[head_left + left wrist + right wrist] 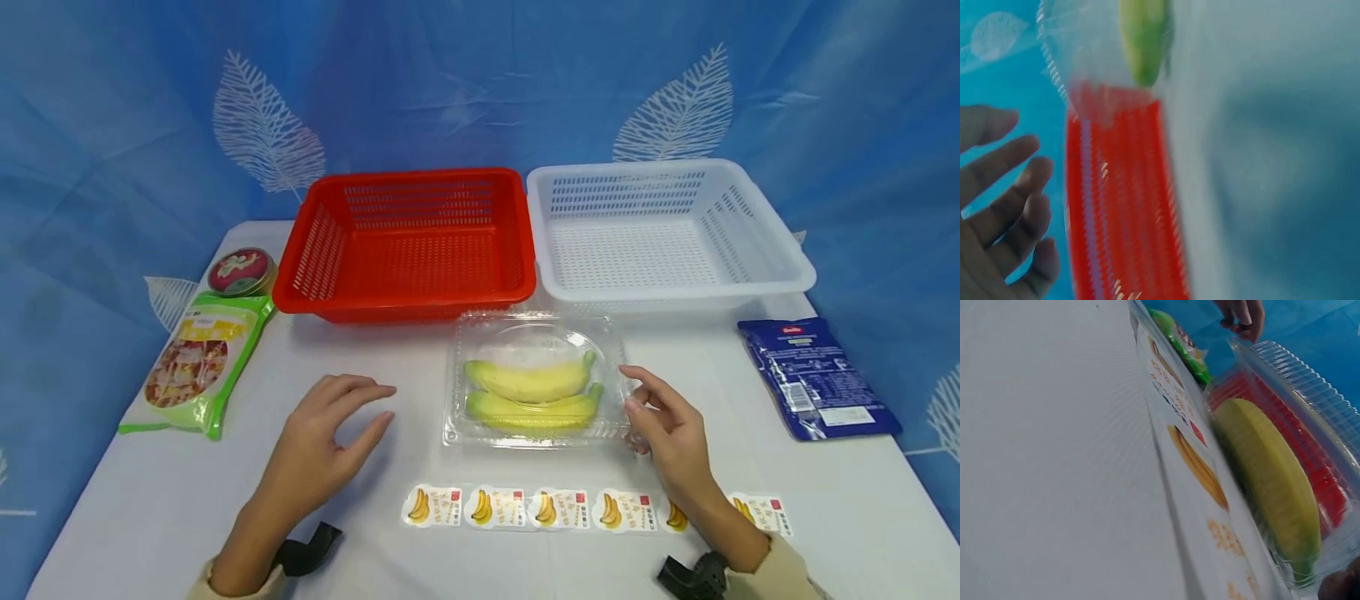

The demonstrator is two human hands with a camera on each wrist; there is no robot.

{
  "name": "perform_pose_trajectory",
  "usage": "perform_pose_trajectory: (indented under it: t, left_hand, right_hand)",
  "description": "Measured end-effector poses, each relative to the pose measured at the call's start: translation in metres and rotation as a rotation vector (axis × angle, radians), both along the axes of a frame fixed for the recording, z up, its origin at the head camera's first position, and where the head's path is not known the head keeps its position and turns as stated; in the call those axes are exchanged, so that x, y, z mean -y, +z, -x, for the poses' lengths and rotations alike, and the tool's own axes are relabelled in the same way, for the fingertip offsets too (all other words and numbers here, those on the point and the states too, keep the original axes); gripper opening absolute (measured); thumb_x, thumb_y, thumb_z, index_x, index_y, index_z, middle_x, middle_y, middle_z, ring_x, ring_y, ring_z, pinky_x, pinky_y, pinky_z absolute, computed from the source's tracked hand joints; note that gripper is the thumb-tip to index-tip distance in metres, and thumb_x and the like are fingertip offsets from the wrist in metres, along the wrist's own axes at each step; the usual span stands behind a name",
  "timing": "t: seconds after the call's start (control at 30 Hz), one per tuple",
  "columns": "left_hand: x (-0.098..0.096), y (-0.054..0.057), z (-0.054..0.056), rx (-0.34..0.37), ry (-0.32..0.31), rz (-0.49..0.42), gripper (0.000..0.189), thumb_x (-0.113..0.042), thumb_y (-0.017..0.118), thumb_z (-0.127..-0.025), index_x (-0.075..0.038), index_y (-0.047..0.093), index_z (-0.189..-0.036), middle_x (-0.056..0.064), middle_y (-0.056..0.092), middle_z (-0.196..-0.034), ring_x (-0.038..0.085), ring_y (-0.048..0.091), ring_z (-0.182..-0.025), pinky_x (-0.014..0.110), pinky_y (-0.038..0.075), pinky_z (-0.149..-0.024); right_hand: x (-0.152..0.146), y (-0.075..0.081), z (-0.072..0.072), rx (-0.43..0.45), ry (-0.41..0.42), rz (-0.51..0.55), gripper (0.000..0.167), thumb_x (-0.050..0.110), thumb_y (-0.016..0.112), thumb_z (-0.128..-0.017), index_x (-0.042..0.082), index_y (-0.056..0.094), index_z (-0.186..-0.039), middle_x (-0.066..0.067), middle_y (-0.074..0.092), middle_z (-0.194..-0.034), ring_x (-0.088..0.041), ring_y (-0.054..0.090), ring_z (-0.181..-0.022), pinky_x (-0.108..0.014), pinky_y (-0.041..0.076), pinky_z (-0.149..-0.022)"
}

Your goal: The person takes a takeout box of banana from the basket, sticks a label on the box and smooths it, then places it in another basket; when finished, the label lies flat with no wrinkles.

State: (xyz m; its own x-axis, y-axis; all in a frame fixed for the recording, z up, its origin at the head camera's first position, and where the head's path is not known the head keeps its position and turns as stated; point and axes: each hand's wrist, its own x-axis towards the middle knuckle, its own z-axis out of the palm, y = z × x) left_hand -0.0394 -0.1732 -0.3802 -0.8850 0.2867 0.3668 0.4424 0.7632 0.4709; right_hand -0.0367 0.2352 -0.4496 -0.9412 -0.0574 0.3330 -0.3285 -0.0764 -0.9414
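Pinching clear box (517,440): right hand (675,429) | left hand (321,442) relaxed | white table (480,568) | blue leaf-print backdrop (480,83)

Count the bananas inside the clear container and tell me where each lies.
2: the far banana lies toward the red basket, the near banana alongside it, toward the row of stickers. No others show in the clear container.

Clear plastic box (487,437), two bananas (532,383) within
I see it flat on the white table (375,542), green-tipped yellow bananas side by side.
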Motion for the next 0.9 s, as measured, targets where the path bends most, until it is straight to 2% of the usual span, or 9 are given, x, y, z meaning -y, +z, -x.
perform_pose_trajectory:
  t: [0.13, 0.23, 0.37, 0.5, 0.63, 0.77, 0.9]
  left_hand:
    - [-0.009, -0.012, -0.011, 0.065, -0.153, 0.064, 0.029, -0.026, 0.085, -0.085, -0.021, 0.077, -0.113, -0.013, 0.067, -0.108, 0.006, 0.061, -0.102, 0.039, 0.055, -0.090]
    - [-0.014, -0.020, -0.019, 0.122, -0.249, 0.090, 0.027, -0.031, 0.083, -0.087, -0.021, 0.078, -0.111, -0.013, 0.066, -0.107, 0.004, 0.061, -0.098, 0.035, 0.055, -0.088]
    - [-0.012, -0.024, -0.031, 0.233, -0.255, 0.086, 0.025, -0.036, 0.083, -0.087, -0.022, 0.078, -0.107, -0.015, 0.062, -0.103, 0.001, 0.057, -0.094, 0.030, 0.055, -0.084]
    - [-0.010, -0.025, -0.038, 0.327, -0.265, 0.108, 0.032, -0.041, 0.084, -0.085, -0.024, 0.077, -0.111, -0.016, 0.059, -0.104, 0.001, 0.054, -0.095, 0.029, 0.053, -0.084]
    - [-0.016, -0.025, -0.034, 0.384, -0.307, 0.157, 0.038, -0.043, 0.086, -0.082, -0.025, 0.076, -0.114, -0.016, 0.058, -0.106, 0.001, 0.054, -0.097, 0.026, 0.052, -0.086]
    - [-0.025, -0.028, -0.024, 0.419, -0.383, 0.166, 0.036, -0.041, 0.086, -0.082, -0.024, 0.074, -0.112, -0.015, 0.057, -0.108, 0.001, 0.054, -0.099, 0.022, 0.051, -0.089]
    - [-0.026, -0.028, -0.020, 0.427, -0.411, 0.172, 0.033, -0.037, 0.087, -0.083, -0.022, 0.071, -0.109, -0.013, 0.057, -0.110, 0.001, 0.054, -0.101, 0.021, 0.050, -0.091]
  right_hand:
    - [0.007, -0.004, 0.004, -0.038, -0.007, 0.052, 0.040, -0.015, 0.046, -0.099, -0.015, 0.052, -0.138, -0.001, 0.054, -0.090, -0.017, 0.034, -0.050, -0.032, 0.031, -0.038]
    - [0.011, -0.007, 0.006, -0.059, -0.001, 0.075, 0.041, -0.016, 0.044, -0.098, -0.015, 0.052, -0.138, -0.002, 0.054, -0.091, -0.016, 0.036, -0.051, -0.033, 0.029, -0.038]
    - [0.017, -0.009, 0.010, -0.106, 0.034, 0.094, 0.042, -0.019, 0.042, -0.097, -0.016, 0.051, -0.138, -0.004, 0.054, -0.091, -0.012, 0.041, -0.054, -0.033, 0.030, -0.038]
    - [0.022, -0.007, 0.014, -0.139, 0.058, 0.097, 0.043, -0.021, 0.041, -0.095, -0.017, 0.051, -0.137, -0.004, 0.054, -0.091, -0.011, 0.045, -0.058, -0.032, 0.034, -0.039]
    - [0.020, -0.003, 0.012, -0.101, 0.041, 0.122, 0.042, -0.021, 0.041, -0.096, -0.019, 0.050, -0.137, -0.006, 0.054, -0.093, -0.011, 0.047, -0.059, -0.030, 0.037, -0.042]
    - [0.012, -0.001, 0.004, -0.040, -0.001, 0.181, 0.041, -0.022, 0.041, -0.096, -0.020, 0.048, -0.137, -0.007, 0.055, -0.093, -0.012, 0.045, -0.057, -0.028, 0.038, -0.044]
    - [0.012, -0.001, 0.006, -0.040, 0.054, 0.241, 0.042, -0.022, 0.038, -0.097, -0.023, 0.043, -0.139, -0.007, 0.054, -0.092, -0.016, 0.038, -0.057, -0.030, 0.034, -0.045]
